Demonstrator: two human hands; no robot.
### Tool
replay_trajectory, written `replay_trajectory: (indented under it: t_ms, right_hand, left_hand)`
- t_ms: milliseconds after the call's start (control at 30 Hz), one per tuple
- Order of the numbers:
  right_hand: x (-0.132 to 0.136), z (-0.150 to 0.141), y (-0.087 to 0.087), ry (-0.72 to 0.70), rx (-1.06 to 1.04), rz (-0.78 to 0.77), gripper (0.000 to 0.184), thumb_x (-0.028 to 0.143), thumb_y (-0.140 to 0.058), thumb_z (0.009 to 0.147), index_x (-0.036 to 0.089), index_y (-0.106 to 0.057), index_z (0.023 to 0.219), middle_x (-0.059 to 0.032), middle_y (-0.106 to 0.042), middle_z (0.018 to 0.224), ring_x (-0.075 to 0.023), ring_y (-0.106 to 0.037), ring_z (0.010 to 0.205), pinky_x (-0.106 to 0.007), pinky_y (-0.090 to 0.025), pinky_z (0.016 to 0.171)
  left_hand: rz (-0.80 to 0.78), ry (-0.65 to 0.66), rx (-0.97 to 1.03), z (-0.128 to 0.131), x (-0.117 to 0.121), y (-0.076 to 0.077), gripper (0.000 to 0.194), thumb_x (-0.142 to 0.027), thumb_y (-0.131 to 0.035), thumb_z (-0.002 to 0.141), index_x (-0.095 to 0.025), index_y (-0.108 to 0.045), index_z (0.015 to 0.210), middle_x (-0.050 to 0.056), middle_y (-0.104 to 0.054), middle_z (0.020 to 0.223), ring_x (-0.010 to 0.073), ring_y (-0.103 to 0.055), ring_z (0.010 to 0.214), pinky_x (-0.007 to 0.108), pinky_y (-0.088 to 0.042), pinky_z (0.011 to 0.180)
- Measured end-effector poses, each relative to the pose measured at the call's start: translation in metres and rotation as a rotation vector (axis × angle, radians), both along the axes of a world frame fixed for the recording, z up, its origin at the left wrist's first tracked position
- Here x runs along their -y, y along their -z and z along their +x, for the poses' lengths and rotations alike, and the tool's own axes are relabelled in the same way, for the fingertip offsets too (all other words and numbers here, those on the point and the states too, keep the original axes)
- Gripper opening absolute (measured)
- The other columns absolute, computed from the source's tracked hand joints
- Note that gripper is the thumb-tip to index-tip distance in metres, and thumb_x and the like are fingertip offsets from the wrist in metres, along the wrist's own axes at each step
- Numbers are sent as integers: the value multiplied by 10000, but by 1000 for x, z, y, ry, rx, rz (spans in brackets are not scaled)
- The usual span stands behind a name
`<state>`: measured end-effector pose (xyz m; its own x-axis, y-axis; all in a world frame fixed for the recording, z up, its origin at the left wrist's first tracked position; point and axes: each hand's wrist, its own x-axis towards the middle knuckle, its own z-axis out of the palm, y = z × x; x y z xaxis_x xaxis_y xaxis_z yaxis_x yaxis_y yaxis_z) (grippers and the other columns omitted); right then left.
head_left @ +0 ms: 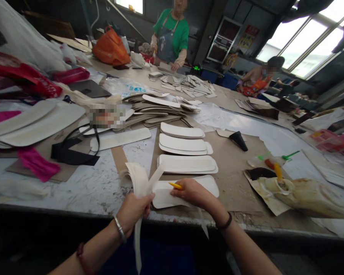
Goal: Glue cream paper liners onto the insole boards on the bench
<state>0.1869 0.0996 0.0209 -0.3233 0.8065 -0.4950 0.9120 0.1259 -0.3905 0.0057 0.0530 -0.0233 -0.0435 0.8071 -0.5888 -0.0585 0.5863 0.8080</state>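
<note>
My left hand is closed around a bundle of thin white strips, whose ends fan out above the fist and hang below the table edge. In my right hand is a slim yellow pointed tool; its kind I cannot make out. That hand lies over the nearest white rounded panel, and a strip end dangles beneath its wrist. One strip slants from the left hand's bundle across the panel's left side. Beyond it, more white panels lie in a column of small stacks.
Piles of panels lie behind the column. At right are a stained plastic bottle and a black cone-shaped piece. A black strapped piece and pink cloth lie left. A co-worker in green stands across the table.
</note>
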Motion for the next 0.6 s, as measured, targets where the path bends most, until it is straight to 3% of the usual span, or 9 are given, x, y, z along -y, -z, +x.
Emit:
replay_trajectory:
  t_ms: [200, 367, 600]
  right_hand:
    - [-7, -5, 5, -29, 98, 26, 205, 358, -567, 791, 192, -684, 820, -51, -663, 767, -174, -565, 692, -233, -292, 543]
    - [-7, -5, 2, -37, 138, 39, 226, 373, -559, 800, 191, -688, 834, -63, -679, 788, -197, -602, 737, -239, -325, 552]
    - [0, -9, -2, -24, 144, 73, 234, 388, -568, 792, 206, -691, 874, -69, -690, 852, -211, -619, 780, -250, -377, 603]
  left_hand:
    - [-45, 4, -24, 3, -3, -1, 312, -407, -615, 499, -166, -464, 371, -16, -440, 320, 82, -382, 318, 226, -299, 383]
    - [-39, 53, -37, 2, -5, -5, 360, -444, -633, 504, -169, -458, 352, -7, -438, 299, 86, -379, 317, 227, -282, 394]
    - [15, 148, -171, 2, -7, 10, 413, -468, -609, 551, -196, -421, 303, -7, -410, 272, 100, -364, 301, 245, -272, 394]
